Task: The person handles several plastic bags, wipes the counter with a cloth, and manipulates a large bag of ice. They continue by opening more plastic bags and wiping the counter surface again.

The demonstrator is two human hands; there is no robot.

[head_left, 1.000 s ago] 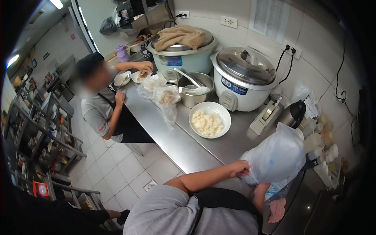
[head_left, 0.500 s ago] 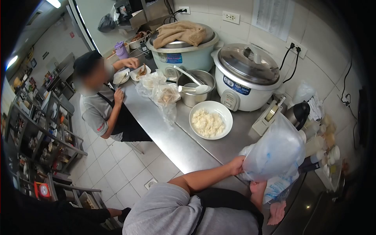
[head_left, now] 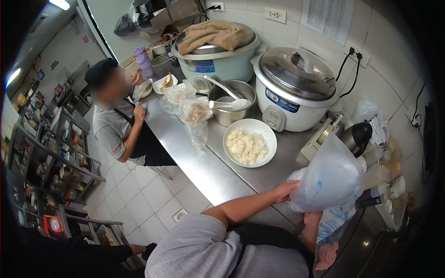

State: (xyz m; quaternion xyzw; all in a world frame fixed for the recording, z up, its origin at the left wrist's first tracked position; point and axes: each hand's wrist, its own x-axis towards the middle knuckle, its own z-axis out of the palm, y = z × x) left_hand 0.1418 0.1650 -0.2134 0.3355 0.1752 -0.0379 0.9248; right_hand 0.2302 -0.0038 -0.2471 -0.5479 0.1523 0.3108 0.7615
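Note:
A clear plastic bag (head_left: 327, 178) with blue print bulges out between my hands at the counter's right side. My left hand (head_left: 285, 190) grips its left edge, fingers closed around the plastic. Lower down, my right hand (head_left: 312, 218) is closed at the bag's underside, its fingertips partly hidden by the plastic. Beneath and beside it lies more blue-printed plastic packaging (head_left: 334, 224). A white bowl of cooked rice (head_left: 248, 146) sits on the steel counter, left of the bag and apart from both hands.
Behind the bowl stand a lidded white rice cooker (head_left: 296, 92), a larger cooker (head_left: 213, 55) topped with a brown cloth, and a metal pot (head_left: 232, 99) with white scoops. Bottles (head_left: 378, 178) crowd the right. A co-worker (head_left: 123, 125) is at the left edge, near filled plastic bags (head_left: 187, 106).
The bag has shifted slightly right and looks fuller, still in both my hands. The co-worker's raised hand has moved from above a small dish to near the face.

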